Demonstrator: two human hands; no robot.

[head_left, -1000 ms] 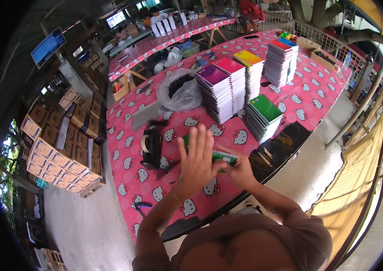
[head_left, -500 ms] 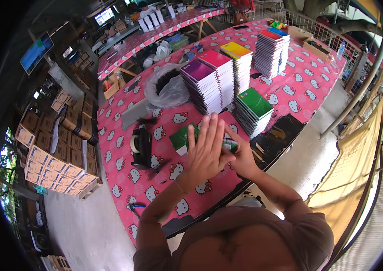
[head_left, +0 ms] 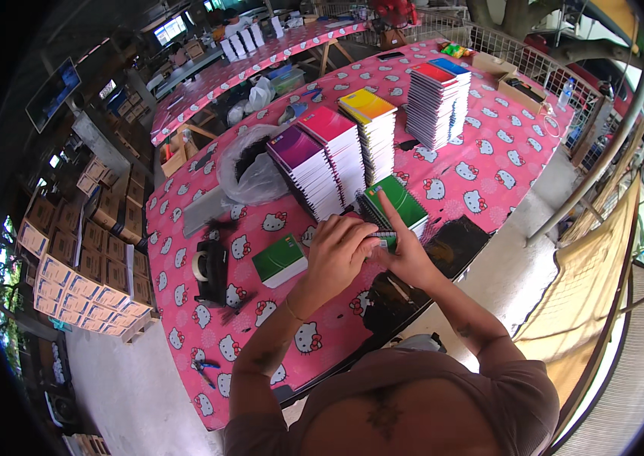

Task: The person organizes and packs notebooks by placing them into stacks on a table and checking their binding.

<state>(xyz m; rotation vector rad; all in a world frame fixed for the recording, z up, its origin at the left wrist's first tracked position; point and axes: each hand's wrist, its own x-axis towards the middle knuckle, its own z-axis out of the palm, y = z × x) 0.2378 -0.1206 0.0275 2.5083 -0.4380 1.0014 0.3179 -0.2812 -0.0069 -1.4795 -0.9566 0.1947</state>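
The head view shows the right hand (head_left: 407,260) gripping a green spiral-bound notebook (head_left: 388,242) near the frame's centre, the left hand (head_left: 339,249) curled against it, its pinch hidden. A green-covered paper block (head_left: 279,260) lies left of both.

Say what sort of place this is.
Probably a small stationery workshop or packing area: stacked spiral notebooks, a black tape dispenser and piled cardboard boxes suggest it.

Smooth, glossy green notebook cover (head_left: 404,199)
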